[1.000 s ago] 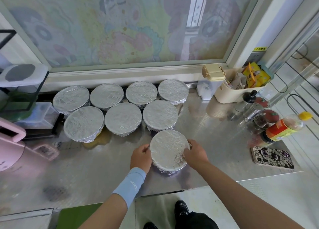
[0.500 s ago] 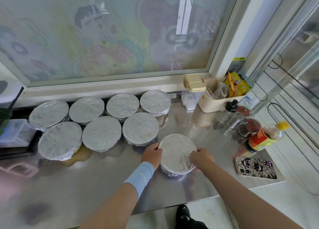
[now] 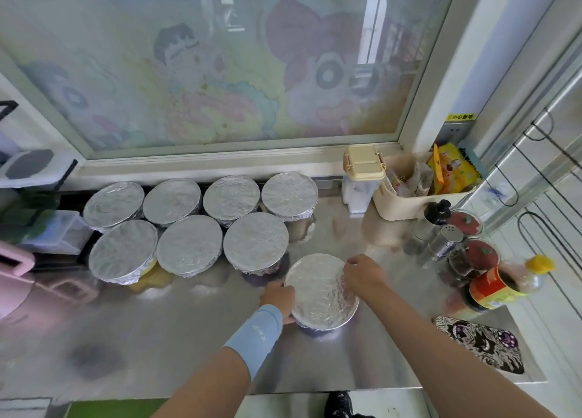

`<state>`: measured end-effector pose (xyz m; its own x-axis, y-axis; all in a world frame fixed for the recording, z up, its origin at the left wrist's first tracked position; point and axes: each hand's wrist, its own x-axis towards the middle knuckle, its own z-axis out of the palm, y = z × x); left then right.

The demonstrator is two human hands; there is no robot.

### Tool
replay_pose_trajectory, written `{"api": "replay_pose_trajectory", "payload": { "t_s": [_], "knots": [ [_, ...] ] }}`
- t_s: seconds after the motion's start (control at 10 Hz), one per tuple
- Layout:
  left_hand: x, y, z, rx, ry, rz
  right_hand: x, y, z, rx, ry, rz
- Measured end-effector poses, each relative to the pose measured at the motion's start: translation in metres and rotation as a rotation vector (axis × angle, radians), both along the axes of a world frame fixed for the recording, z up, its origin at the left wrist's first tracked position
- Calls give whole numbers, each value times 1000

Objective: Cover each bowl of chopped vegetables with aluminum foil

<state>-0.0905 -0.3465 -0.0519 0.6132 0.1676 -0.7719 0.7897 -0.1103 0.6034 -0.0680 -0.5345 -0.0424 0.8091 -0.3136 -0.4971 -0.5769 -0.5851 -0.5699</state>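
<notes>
On the steel surface [image 3: 157,339], seven covered bowls [image 3: 189,244] stand in two rows toward its back left edge, while an eighth foil-topped bowl [image 3: 318,295] sits nearer the front edge, left hand [image 3: 277,296] and right hand [image 3: 362,276] gripping opposite sides of its rim.

back row of bowls [image 3: 231,197]: four, upright, side by side just below the window sill [image 3: 201,166]. middle row of bowls [image 3: 189,244]: three, farther from it. eighth bowl [image 3: 315,330] stands farthest out, alone. crinkled silver foil [image 3: 319,288] caps every one.
</notes>
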Motion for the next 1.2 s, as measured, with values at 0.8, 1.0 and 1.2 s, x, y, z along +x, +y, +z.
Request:
{"api": "replay_pose_trajectory", "payload": {
  "t_s": [0.8, 1.0, 1.2],
  "knots": [
    [69, -46, -20, -66, -148, 129, 65, -36, -7, 273, -64, -145],
    [61, -42, 10, -185, -70, 353, 63, -31, -9, 303, -50, -66],
    [54, -34, 21, -239, -50, 318, 57, -27, 3, 273, -25, -47]
  ]
}}
